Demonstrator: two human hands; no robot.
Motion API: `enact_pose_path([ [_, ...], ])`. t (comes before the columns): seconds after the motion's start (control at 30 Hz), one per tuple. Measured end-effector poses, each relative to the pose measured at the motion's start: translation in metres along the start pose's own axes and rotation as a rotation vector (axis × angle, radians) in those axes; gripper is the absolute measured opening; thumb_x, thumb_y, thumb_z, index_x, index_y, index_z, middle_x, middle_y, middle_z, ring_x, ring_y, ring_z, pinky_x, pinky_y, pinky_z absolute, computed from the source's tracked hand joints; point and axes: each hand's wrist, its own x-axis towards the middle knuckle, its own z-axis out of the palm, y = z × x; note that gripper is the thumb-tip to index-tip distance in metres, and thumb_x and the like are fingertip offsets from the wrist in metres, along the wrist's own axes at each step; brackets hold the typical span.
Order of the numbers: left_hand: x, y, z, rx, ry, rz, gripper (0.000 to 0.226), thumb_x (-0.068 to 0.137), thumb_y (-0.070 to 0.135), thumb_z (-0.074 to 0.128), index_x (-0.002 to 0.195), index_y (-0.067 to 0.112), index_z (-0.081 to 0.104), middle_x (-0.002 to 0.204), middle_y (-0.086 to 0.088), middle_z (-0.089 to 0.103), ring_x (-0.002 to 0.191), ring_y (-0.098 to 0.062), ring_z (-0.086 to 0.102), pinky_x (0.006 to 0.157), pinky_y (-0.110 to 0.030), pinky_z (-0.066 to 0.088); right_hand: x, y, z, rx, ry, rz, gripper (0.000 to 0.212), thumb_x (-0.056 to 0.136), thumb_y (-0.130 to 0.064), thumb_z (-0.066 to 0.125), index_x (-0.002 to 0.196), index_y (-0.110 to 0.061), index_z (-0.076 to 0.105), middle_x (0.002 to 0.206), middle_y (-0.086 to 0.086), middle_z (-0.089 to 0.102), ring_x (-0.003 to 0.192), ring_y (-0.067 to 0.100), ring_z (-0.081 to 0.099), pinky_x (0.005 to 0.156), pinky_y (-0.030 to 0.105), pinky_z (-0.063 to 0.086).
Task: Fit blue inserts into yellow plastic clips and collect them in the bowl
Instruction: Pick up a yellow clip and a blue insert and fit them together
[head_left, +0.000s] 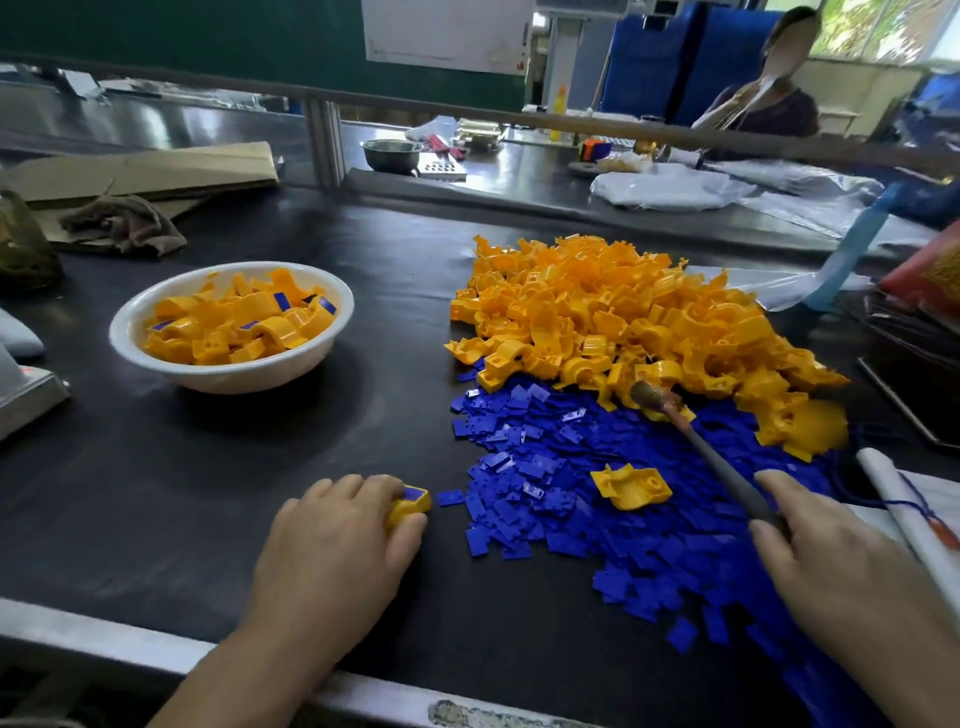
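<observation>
yellow plastic, glossy and moulded, shows under the fingertips of the left hand (337, 540), whose fingers and thumb are curled round a single clip (411, 506) and hold it down on the matte black tabletop (208, 493); a flat blue piece sits in the clip's upper face. the right hand (841, 566) is wrapped tight round the dark handle of a small hammer (696, 441), whose worn, rusty round head points away over the line where the two heaps meet; whether the head touches them cannot be told. the blue inserts (545, 467) are thin, squarish tiles spread in a broad flat drift between the hands and out to the right. behind them the yellow clips (623, 322) lie in a high, tangled heap of arched saddle shapes with round holes. one loose clip (631, 486) lies on the blue tiles near the hammer's handle. to the left, well apart from the heaps, a white round bowl (228, 379) is filled with yellow clips, several showing blue faces. a crumpled brown rag (124, 223) lies on flattened cardboard (156, 169) at the far left.
</observation>
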Motion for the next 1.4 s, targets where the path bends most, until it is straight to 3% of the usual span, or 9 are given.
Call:
enact_pose_path([
  [0.27,0.101,-0.035,-0.055,-1.469,0.184,-0.609,0.032,0.096,0.046,0.046,0.085,0.02,0.062,0.07,0.002,0.071,0.05,-0.005,0.062,0.049,-0.02,0.05,0.014,-0.009,0.003,-0.082,0.149,-0.135,0.041,0.074,-0.02,0.073,0.113,-0.012,0.065,0.097,0.009,0.064,0.083,0.034,0.058,0.068,0.045,0.051],
  [0.4,0.144,-0.057,-0.074,-1.863,0.201,-0.697,0.062,0.089,0.061,0.046,0.126,0.012,0.047,0.114,-0.012,0.065,0.086,-0.015,0.07,0.063,-0.023,0.053,0.016,-0.045,0.009,-0.03,0.014,-0.387,0.047,0.087,-0.037,0.057,0.132,-0.035,0.043,0.13,-0.009,0.046,0.115,0.018,0.044,0.093,0.038,0.045],
  [0.5,0.139,-0.059,-0.068,-1.829,0.123,-0.654,0.087,0.088,0.062,0.046,0.147,0.007,0.018,0.118,-0.02,0.061,0.093,-0.023,0.072,0.067,-0.029,0.055,0.029,-0.06,0.017,-0.044,-0.07,-0.464,0.041,0.094,-0.034,0.045,0.132,-0.04,0.033,0.132,-0.013,0.041,0.117,0.014,0.039,0.097,0.032,0.039],
  [0.67,0.084,-0.015,-0.037,-1.454,0.045,-0.537,0.031,0.095,0.032,0.054,0.119,0.013,0.056,0.096,-0.006,0.072,0.073,-0.013,0.07,0.062,-0.028,0.052,0.037,-0.065,0.025,-0.029,-0.019,-0.512,0.03,0.097,-0.036,0.041,0.126,-0.037,0.046,0.119,-0.014,0.052,0.098,0.011,0.043,0.088,0.026,0.039],
  [0.83,0.012,0.033,-0.013,-0.824,0.007,0.117,0.045,0.081,0.029,0.073,0.121,0.041,0.057,0.112,0.023,0.066,0.1,0.006,0.06,0.083,-0.007,0.044,0.018,-0.072,0.003,0.202,-0.083,-0.551,0.019,0.093,-0.042,0.049,0.111,-0.04,0.049,0.1,-0.021,0.053,0.091,-0.001,0.048,0.079,0.016,0.039],
  [1.03,-0.005,0.067,-0.014,-0.347,0.17,0.69,0.036,0.077,0.028,0.059,0.11,0.02,0.072,0.105,0.004,0.07,0.104,-0.018,0.066,0.08,-0.035,0.054,-0.019,-0.092,-0.033,0.449,-0.393,-0.571,0.016,0.087,-0.045,0.056,0.098,-0.042,0.045,0.092,-0.02,0.058,0.08,0.0,0.055,0.066,0.021,0.046],
  [1.2,-0.021,0.052,-0.012,-0.496,0.064,0.405,0.013,0.077,0.038,0.064,0.084,0.03,0.07,0.078,0.017,0.065,0.075,-0.003,0.06,0.071,-0.021,0.043,-0.05,-0.072,-0.02,0.333,-0.199,-0.489,0.032,0.081,-0.063,0.049,0.111,-0.054,0.04,0.102,-0.041,0.047,0.097,-0.016,0.048,0.071,0.003,0.04],
  [1.3,-0.032,0.039,-0.011,-0.738,-0.017,0.02,0.023,0.073,0.029,0.078,0.087,0.042,0.067,0.074,0.018,0.069,0.073,-0.001,0.063,0.067,-0.009,0.044,-0.058,-0.042,-0.009,0.086,-0.004,-0.358,0.071,0.073,-0.065,0.051,0.13,-0.022,0.054,0.131,-0.002,0.053,0.123,0.021,0.051,0.094,0.037,0.048],
  [1.4,-0.036,0.03,-0.007,-0.862,-0.096,-0.115,0.031,0.073,0.02,0.079,0.086,0.045,0.067,0.075,0.014,0.072,0.071,-0.004,0.065,0.062,-0.005,0.043,-0.052,-0.018,0.002,-0.112,-0.278,-0.28,0.098,0.069,-0.087,0.027,0.15,-0.036,0.002,0.158,-0.002,-0.004,0.146,0.017,-0.01,0.116,0.035,0.008],
])
